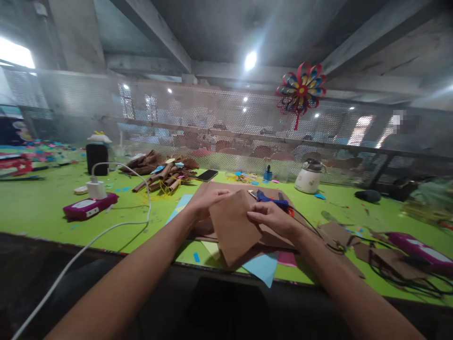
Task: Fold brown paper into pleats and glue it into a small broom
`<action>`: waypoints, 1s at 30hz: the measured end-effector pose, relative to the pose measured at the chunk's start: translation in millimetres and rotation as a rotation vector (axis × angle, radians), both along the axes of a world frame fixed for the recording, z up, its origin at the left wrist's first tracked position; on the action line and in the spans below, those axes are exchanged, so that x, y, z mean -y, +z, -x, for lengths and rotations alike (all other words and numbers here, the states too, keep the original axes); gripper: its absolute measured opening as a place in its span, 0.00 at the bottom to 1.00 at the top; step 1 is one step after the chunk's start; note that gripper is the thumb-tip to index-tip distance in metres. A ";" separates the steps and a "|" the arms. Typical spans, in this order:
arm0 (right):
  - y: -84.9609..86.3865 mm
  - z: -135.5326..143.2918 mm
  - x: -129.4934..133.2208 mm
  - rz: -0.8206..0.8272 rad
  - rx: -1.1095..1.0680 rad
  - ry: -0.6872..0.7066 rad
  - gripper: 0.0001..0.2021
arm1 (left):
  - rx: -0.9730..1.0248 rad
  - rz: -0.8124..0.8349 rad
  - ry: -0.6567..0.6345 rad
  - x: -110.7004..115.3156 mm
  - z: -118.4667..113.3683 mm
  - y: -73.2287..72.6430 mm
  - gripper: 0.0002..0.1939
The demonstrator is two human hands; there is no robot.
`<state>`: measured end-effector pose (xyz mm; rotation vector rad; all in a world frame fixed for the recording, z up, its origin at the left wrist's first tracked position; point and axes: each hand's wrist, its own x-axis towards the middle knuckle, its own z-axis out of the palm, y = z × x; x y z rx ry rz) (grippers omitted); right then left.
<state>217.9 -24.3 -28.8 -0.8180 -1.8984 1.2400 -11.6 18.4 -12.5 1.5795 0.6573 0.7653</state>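
Observation:
Between my two hands a piece of brown kraft paper (235, 229) is held up, tilted, above the front of the table. My left hand (209, 204) grips its upper left edge, with some fingers hidden behind the paper. On the right edge, my right hand (271, 216) pinches the paper between thumb and fingers. Underneath lies a larger brown sheet (208, 189). A blue glue gun (271, 200) rests on that sheet just beyond my right hand. Light blue paper (265, 268) and pink paper (286, 258) stick out below it near the table edge.
A purple power strip (88, 210) with a charger and white cable (149, 203) is at left. Behind are rolled brown paper pieces (170, 174), a phone (207, 175) and a white jar (308, 177). Brown scraps, black cords and another purple strip (421, 248) lie right.

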 end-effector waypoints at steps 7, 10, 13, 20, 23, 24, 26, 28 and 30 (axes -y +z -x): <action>-12.7 0.9 -13.0 -0.063 0.323 0.004 0.18 | -0.383 -0.319 0.007 9.8 -7.2 1.5 0.18; -12.6 2.6 -17.7 -0.199 0.445 -0.022 0.17 | -0.525 -0.425 -0.025 8.9 -8.5 -3.0 0.13; -7.6 8.7 -20.0 -0.316 0.517 -0.043 0.16 | -0.529 -0.468 -0.072 5.1 -5.5 -4.6 0.13; -11.3 28.4 -24.6 -0.486 0.613 -0.147 0.14 | -0.568 -0.629 -0.021 -4.5 0.1 -17.1 0.14; -20.6 27.8 -26.2 -0.584 0.643 -0.171 0.12 | -0.635 -0.719 -0.054 -10.5 -0.3 -23.4 0.12; -22.9 26.0 -26.2 -0.634 0.652 -0.167 0.12 | -0.651 -0.738 -0.066 -12.1 -0.9 -24.6 0.12; -25.9 21.1 -25.6 -0.719 0.668 -0.160 0.11 | -0.670 -0.751 -0.066 -13.8 -2.6 -25.5 0.13; -27.0 16.1 -24.7 -0.742 0.673 -0.164 0.10 | -0.676 -0.738 -0.043 -13.4 -4.3 -24.9 0.15; -26.9 12.4 -24.1 -0.712 0.670 -0.171 0.10 | -0.676 -0.717 -0.031 -11.5 -5.6 -23.5 0.15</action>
